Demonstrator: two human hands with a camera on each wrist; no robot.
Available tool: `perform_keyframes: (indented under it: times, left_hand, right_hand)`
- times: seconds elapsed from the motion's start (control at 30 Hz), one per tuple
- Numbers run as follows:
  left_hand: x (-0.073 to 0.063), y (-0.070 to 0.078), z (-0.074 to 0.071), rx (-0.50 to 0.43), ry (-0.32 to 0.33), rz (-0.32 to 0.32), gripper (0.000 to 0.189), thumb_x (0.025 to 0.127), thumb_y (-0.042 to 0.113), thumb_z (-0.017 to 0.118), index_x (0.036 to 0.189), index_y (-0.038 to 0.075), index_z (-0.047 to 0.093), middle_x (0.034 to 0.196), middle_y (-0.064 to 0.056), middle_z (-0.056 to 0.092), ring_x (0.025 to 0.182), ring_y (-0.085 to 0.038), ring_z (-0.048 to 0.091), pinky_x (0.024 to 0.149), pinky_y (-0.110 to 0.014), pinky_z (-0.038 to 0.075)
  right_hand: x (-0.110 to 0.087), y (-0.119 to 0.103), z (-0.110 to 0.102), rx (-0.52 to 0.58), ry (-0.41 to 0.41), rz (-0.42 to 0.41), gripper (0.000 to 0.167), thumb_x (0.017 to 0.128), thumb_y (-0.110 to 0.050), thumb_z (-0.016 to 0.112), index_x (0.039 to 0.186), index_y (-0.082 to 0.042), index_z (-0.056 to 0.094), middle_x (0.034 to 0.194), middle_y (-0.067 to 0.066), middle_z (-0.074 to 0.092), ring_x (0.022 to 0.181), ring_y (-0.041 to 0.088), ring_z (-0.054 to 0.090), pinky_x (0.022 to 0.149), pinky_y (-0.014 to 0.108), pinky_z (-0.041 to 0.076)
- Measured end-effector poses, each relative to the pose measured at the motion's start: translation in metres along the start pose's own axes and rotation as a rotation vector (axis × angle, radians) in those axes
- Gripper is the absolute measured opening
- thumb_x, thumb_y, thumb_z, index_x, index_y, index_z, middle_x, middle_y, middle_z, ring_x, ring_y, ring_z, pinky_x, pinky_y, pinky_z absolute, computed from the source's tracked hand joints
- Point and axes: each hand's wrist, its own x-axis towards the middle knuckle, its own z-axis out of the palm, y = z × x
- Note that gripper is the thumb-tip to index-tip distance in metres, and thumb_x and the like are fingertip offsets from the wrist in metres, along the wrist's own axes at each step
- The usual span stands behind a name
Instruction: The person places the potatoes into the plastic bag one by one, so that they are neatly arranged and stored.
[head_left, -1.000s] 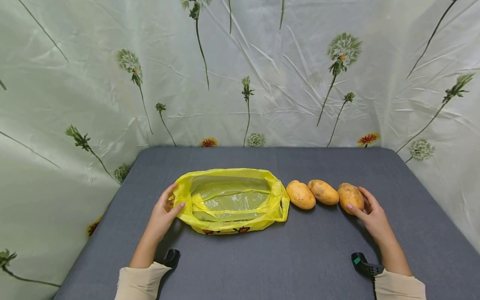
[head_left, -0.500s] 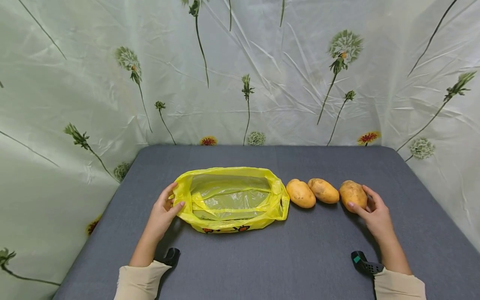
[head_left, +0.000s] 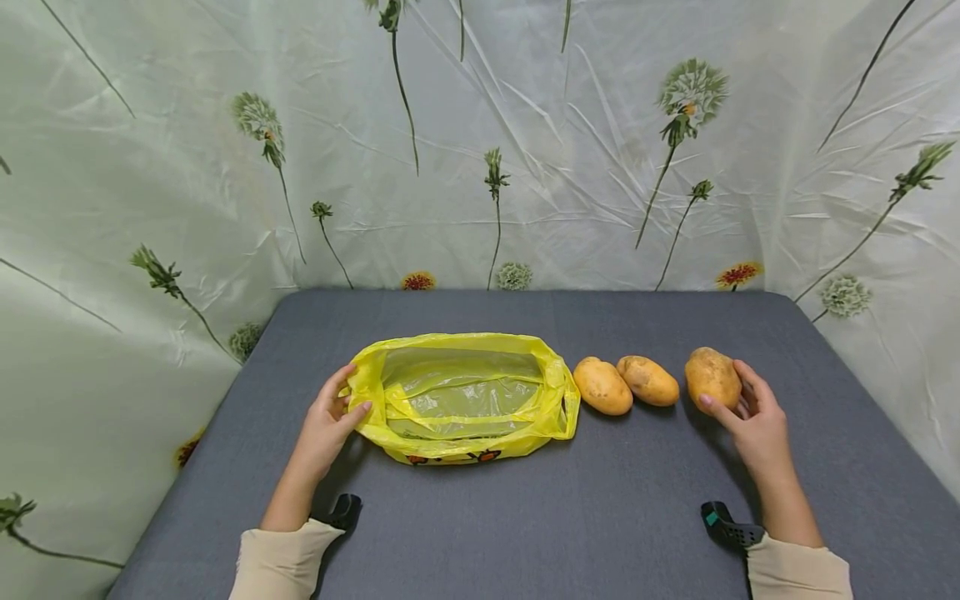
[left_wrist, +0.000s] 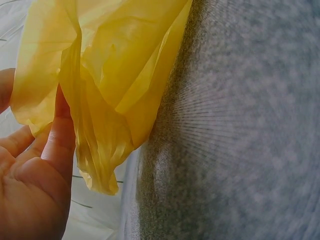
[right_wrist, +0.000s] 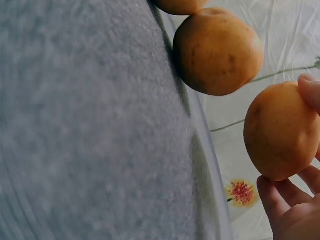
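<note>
A yellow plastic bag lies on the table with its mouth spread wide, and its inside shows no contents. My left hand holds the bag's left edge; in the left wrist view, thumb and fingers lie on either side of the thin yellow film. At the right, my right hand grips a potato between thumb and fingers. That potato is raised off the table, as the right wrist view also shows. Two more potatoes, a left one and a middle one, rest side by side between bag and right hand.
The grey table ends at a back edge against a pale curtain printed with flowers. Another pale curtain side rises at the left. A black strap device sits on each wrist, the left one and the right one.
My right hand has lifted its potato off the table and moved it slightly right, away from the other two. The left hand and the bag have stayed in place.
</note>
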Motion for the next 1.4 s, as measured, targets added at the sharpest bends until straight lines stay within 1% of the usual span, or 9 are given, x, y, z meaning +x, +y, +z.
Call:
perform_keyframes:
  times: [0.23,0.43,0.6,0.87,1.0,1.17,1.23,1.4]
  left_hand:
    - [0.001,-0.001,0.001,0.001,0.000,-0.007,0.063,0.086,0.001,0.059,0.139,0.005,0.026,0.138,-0.016,0.028,0.097,-0.016,0.045,0.072,-0.015,0.043]
    - [0.001,-0.002,0.001,0.009,0.002,-0.005,0.063,0.086,0.001,0.058,0.139,0.005,0.026,0.138,-0.016,0.028,0.096,-0.016,0.046,0.071,-0.015,0.043]
    - [0.001,-0.001,0.002,0.019,0.005,-0.007,0.062,0.086,0.002,0.059,0.139,0.006,0.026,0.138,-0.015,0.029,0.097,-0.017,0.045,0.071,-0.015,0.043]
    - [0.001,0.000,0.002,0.009,0.001,-0.005,0.063,0.086,0.002,0.059,0.139,0.006,0.026,0.138,-0.016,0.029,0.097,-0.018,0.045,0.071,-0.015,0.043]
    - [0.000,0.000,0.002,0.011,0.000,-0.003,0.063,0.086,0.003,0.059,0.139,0.006,0.026,0.138,-0.016,0.029,0.097,-0.017,0.045,0.071,-0.015,0.043]
    - [0.001,-0.001,0.001,-0.003,-0.002,0.023,0.063,0.086,0.001,0.059,0.139,0.003,0.026,0.136,-0.018,0.030,0.097,-0.016,0.045,0.072,-0.015,0.043]
    - [0.001,-0.001,0.000,-0.006,-0.002,0.029,0.063,0.086,0.001,0.059,0.139,0.003,0.026,0.135,-0.018,0.031,0.097,-0.016,0.045,0.072,-0.015,0.043]
    - [0.000,-0.001,0.000,-0.001,-0.003,0.029,0.063,0.086,0.003,0.059,0.139,0.004,0.026,0.136,-0.017,0.030,0.098,-0.019,0.044,0.073,-0.015,0.043]
  right_hand:
    - [0.001,-0.010,0.005,0.016,0.001,-0.041,0.071,0.076,0.003,0.069,0.137,-0.004,0.034,0.138,0.011,0.035,0.117,0.005,0.038,0.085,0.007,0.032]
    - [0.003,-0.020,0.010,0.005,-0.036,-0.105,0.071,0.076,0.001,0.069,0.138,-0.004,0.034,0.139,0.011,0.034,0.117,0.002,0.036,0.085,0.007,0.031]
    - [0.006,-0.031,0.016,0.022,-0.074,-0.157,0.071,0.076,0.001,0.069,0.137,-0.003,0.033,0.139,0.014,0.033,0.117,0.003,0.036,0.086,0.008,0.031]
    - [0.011,-0.050,0.030,0.077,-0.118,-0.242,0.070,0.074,0.006,0.069,0.135,-0.001,0.036,0.137,0.019,0.033,0.116,0.004,0.037,0.087,0.010,0.032]
    - [0.009,-0.068,0.039,0.084,-0.145,-0.260,0.069,0.073,0.008,0.069,0.134,0.003,0.037,0.137,0.021,0.033,0.114,0.002,0.037,0.087,0.010,0.032]
    - [0.004,-0.096,0.055,0.117,-0.181,-0.256,0.067,0.072,0.011,0.068,0.131,0.009,0.036,0.136,0.023,0.033,0.114,0.001,0.037,0.089,0.012,0.032]
    - [0.003,-0.103,0.063,0.130,-0.194,-0.260,0.066,0.072,0.011,0.068,0.131,0.010,0.037,0.136,0.023,0.033,0.115,0.005,0.037,0.090,0.014,0.032]
    - [0.001,-0.112,0.081,0.158,-0.244,-0.290,0.067,0.072,0.012,0.068,0.130,0.011,0.036,0.137,0.023,0.032,0.119,0.026,0.037,0.091,0.016,0.032]
